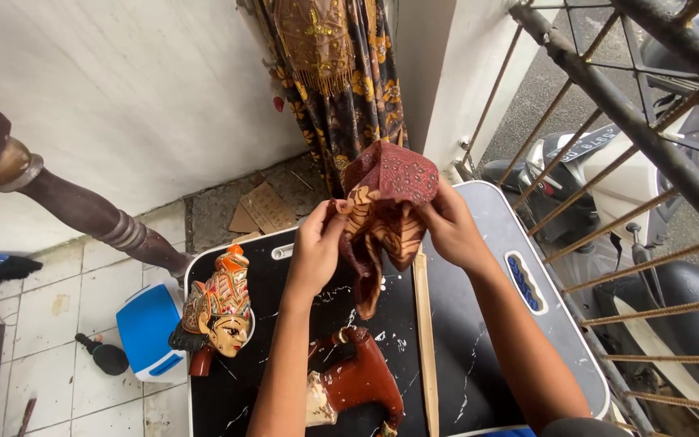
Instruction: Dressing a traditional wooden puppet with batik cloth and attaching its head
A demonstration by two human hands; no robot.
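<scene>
Landmark: black table (463,356). Nearest on it, a red-brown puppet body (357,380); to its left, a carved puppet head (222,307). Above its middle, left hand (317,247) and right hand (446,222) pinch a patterned cloth (386,202) by its side edges. Light, limp, likely slack unless held at both edges.

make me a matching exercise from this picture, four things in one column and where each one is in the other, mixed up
Things
1. patterned cloth
2. carved puppet head
3. blue and white box
4. thin wooden stick

Places
A. on the tiled floor left of the black table
B. lying lengthwise on the table, under the right hand
C. held up between the left hand and the right hand
D. lying at the table's left edge, face up

Pairs: 1-C, 2-D, 3-A, 4-B
</scene>
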